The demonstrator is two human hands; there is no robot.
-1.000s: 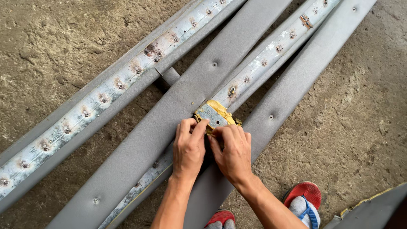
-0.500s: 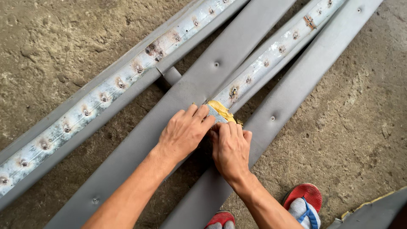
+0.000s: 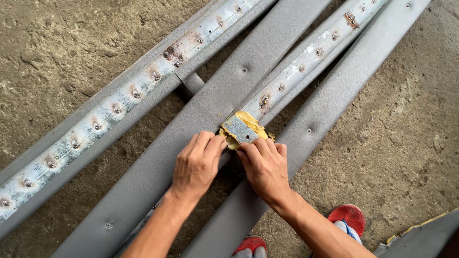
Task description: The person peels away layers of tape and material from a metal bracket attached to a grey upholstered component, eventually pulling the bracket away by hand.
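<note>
A small grey metal plate with yellow foam under it sits at the end of a riveted silver metal strip, between two long grey padded strips. My left hand rests on the left grey padded strip, fingertips touching the yellow foam's left edge. My right hand presses its fingertips on the plate's lower right edge, over the right grey padded strip. Neither hand grips anything fully; fingers are curled down onto the piece.
A second riveted silver strip in a grey padded channel runs diagonally at the left. Rough concrete floor lies all around. My red and white shoes are at the bottom. A grey panel corner is at lower right.
My left hand slid from the padded strip back to the foam's left edge. My right hand stayed by the plate. The grey plate shows more now.
</note>
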